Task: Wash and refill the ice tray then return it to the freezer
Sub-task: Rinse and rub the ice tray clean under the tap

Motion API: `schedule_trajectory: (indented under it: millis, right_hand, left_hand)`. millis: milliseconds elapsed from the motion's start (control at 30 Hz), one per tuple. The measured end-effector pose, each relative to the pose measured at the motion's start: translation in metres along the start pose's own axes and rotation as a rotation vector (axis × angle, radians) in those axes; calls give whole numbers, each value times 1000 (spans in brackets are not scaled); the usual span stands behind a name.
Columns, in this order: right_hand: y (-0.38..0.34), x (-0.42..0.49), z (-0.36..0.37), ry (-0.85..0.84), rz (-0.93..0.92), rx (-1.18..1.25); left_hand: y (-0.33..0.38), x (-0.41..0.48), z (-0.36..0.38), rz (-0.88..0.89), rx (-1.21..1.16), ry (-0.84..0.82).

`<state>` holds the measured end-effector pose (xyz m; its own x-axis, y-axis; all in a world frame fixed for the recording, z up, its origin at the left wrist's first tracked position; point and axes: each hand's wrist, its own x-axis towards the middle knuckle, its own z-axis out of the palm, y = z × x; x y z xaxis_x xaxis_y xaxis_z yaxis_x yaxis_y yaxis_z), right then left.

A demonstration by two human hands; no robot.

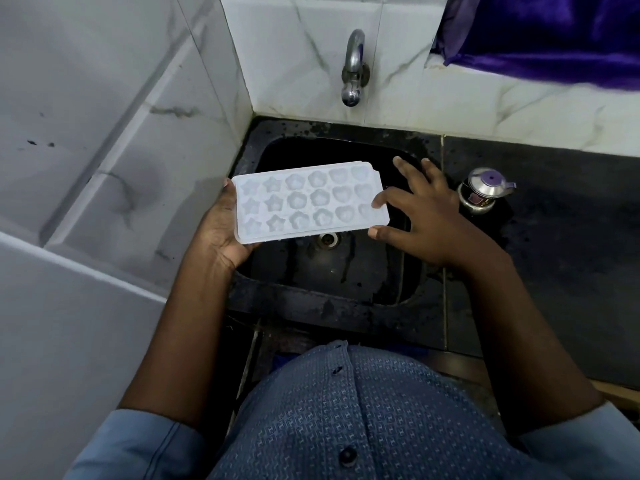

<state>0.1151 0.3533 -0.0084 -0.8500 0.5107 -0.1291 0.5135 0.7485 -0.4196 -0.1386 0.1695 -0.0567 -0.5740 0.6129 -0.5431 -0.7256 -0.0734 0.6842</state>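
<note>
Black sink (311, 299) sunk in dark wet table (561, 278), drain (327, 239) at the bottom. Chrome tap (354, 69) on far tiled wall, over the basin. Small steel pot with purple lid (483, 192) on table right of sink, just beyond right hand (419, 220). Purple cloth (540, 36) far right.

White ice tray (308, 202) held level over sink, partly covering drain, shaped cavities up. Gripped at left short end by left hand (221, 233), palm under, thumb on far corner. Right hand spread wide at right end: index tip touching tray top, thumb just beside near corner, other fingers clear.
</note>
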Motion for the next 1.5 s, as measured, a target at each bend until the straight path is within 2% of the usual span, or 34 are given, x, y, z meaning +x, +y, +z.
schedule_trajectory:
  millis: [333, 700, 933, 1167, 1367, 1500]
  right_hand:
    - [1, 0, 10, -15, -43, -32]
    - [-1, 1, 13, -12, -7, 17]
    - [1, 0, 12, -81, -2, 38]
    - [3, 2, 11, 26, 31, 2]
    - [5, 2, 14, -52, -14, -9]
    - [5, 2, 16, -5, 2, 5]
  left_hand:
    - [-8, 8, 0, -5, 65, -36]
    - [-10, 13, -2, 0, 88, -7]
    - [-9, 11, -1, -10, 57, -14]
    - [-9, 8, 2, -9, 26, -5]
    - [-6, 7, 1, -10, 31, -3]
    - [-6, 7, -1, -9, 29, -21]
